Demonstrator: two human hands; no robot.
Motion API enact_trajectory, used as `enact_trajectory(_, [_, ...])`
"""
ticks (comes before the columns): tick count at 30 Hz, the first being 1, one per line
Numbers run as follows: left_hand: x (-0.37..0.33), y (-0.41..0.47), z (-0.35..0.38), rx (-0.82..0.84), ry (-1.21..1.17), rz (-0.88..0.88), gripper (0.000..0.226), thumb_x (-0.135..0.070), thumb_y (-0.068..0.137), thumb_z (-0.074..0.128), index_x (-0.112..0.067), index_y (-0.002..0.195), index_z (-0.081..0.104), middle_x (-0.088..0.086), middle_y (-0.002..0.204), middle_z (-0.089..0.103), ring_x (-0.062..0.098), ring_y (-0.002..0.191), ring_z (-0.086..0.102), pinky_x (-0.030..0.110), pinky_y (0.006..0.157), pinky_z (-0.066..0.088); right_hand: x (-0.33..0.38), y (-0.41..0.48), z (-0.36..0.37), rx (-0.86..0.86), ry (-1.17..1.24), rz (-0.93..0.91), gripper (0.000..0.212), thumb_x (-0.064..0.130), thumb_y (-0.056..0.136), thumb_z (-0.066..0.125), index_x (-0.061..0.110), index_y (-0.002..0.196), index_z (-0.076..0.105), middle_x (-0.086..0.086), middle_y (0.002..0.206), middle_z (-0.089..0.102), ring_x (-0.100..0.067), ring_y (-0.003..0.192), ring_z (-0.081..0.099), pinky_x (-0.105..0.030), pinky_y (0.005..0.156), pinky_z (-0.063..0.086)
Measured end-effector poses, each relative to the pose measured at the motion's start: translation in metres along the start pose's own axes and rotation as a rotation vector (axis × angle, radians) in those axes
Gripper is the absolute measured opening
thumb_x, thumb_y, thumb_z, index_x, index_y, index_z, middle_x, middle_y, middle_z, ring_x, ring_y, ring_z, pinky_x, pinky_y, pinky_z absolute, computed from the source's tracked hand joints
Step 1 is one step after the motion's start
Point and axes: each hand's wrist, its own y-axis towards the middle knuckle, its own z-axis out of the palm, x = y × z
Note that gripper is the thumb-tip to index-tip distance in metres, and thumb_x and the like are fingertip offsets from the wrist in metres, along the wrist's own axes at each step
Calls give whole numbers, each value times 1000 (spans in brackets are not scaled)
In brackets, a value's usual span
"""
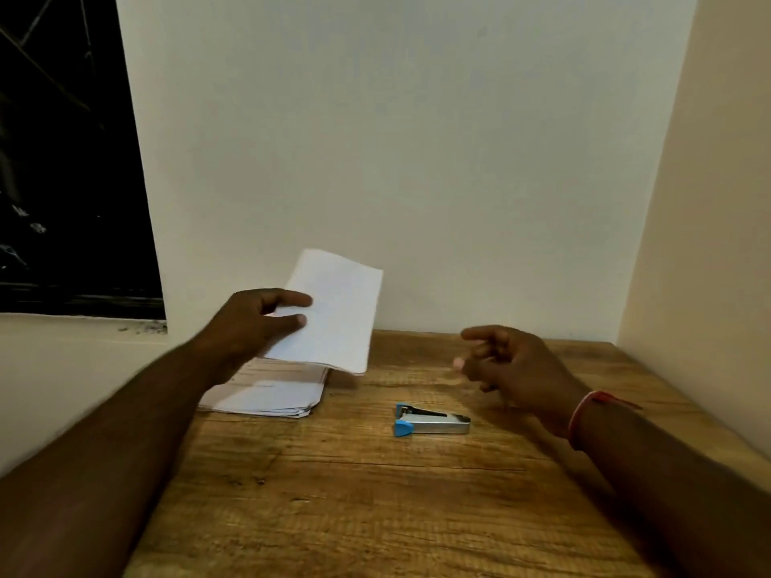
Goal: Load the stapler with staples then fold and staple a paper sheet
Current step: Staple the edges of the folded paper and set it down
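Observation:
My left hand (254, 323) pinches a folded white paper sheet (338, 314) by its left edge and holds it tilted in the air above a stack of papers (267, 394). A small silver stapler with blue ends (432, 421) lies flat on the wooden table (354, 494), right of the stack. My right hand (505, 365) hovers above the table behind and to the right of the stapler, its fingers loosely curled and holding nothing. It does not touch the stapler. No loose staples are visible.
The table stands in a corner, with a white wall behind and a cream wall (701, 202) on the right. A dark window (62, 160) and a pale ledge lie to the left. A red thread band (584, 415) circles my right wrist.

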Motion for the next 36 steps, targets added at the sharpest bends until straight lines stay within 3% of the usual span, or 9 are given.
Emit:
enact_trajectory(2, [18, 10, -20, -69, 98, -44, 26, -12, 102, 80, -29, 121, 84, 3, 138, 75, 29, 117, 74, 38, 87, 57, 4, -7, 9, 134, -310, -20, 53, 43, 82, 95, 38, 130, 73, 13, 108, 82, 7, 93, 75, -12, 79, 59])
enact_trajectory(4, [31, 16, -30, -79, 133, -91, 27, -8, 106, 74, -25, 124, 82, 5, 145, 71, 30, 124, 70, 33, 90, 55, 9, -13, 19, 209, -358, -12, 55, 51, 77, 97, 41, 127, 74, 17, 108, 80, 10, 93, 73, -6, 71, 54])
enact_trajectory(6, [36, 17, -33, -50, 228, -104, 27, -5, 107, 70, -22, 125, 82, 5, 144, 69, 26, 125, 66, 24, 87, 51, 12, -16, 25, 230, -366, -39, 61, 54, 73, 98, 42, 128, 74, 17, 108, 80, 6, 95, 73, -8, 73, 54])
enact_trajectory(10, [43, 19, -29, -43, 427, -147, 25, -3, 106, 69, -17, 122, 83, 5, 138, 70, 23, 119, 63, 28, 88, 46, 16, -19, 34, 266, -504, -71, 63, 57, 74, 97, 44, 131, 74, 19, 108, 76, -1, 99, 71, -14, 78, 56])
enact_trajectory(17, [53, 23, -24, 31, 620, -220, 21, -9, 102, 78, -16, 122, 81, 10, 141, 71, 23, 114, 63, 29, 97, 44, 11, -15, 47, -21, -617, -12, 49, 46, 88, 85, 39, 134, 68, 12, 109, 73, -7, 92, 69, -20, 76, 56])
enact_trajectory(21, [56, 21, -22, 61, 730, -243, 18, -35, 96, 87, -35, 111, 79, 3, 151, 69, 32, 128, 70, 41, 116, 52, 1, -9, 38, -140, -686, 42, 57, 42, 87, 80, 35, 141, 64, 5, 130, 73, -13, 113, 70, -35, 96, 63])
enact_trajectory(27, [65, 29, -21, 55, 832, -281, 39, -68, 76, 89, -42, 102, 75, -5, 164, 59, 26, 140, 62, 46, 122, 48, -3, -3, 31, -204, -771, 104, 56, 41, 90, 80, 29, 142, 65, 0, 141, 70, -19, 122, 69, -35, 99, 61])
enact_trajectory(32, [50, 20, -12, 81, 862, -282, 43, -61, 86, 88, -33, 116, 75, 1, 163, 58, 24, 143, 58, 41, 122, 45, -9, -2, 25, -241, -881, 140, 57, 47, 90, 77, 30, 142, 60, 0, 134, 73, -22, 119, 71, -40, 96, 63])
enact_trajectory(36, [49, 20, -10, 35, 909, -271, 84, -88, 79, 73, -34, 142, 63, 2, 167, 53, 30, 150, 54, 48, 124, 41, -16, 0, 19, -312, -902, 99, 72, 58, 84, 79, 32, 147, 55, 2, 136, 72, -23, 121, 69, -41, 96, 62])
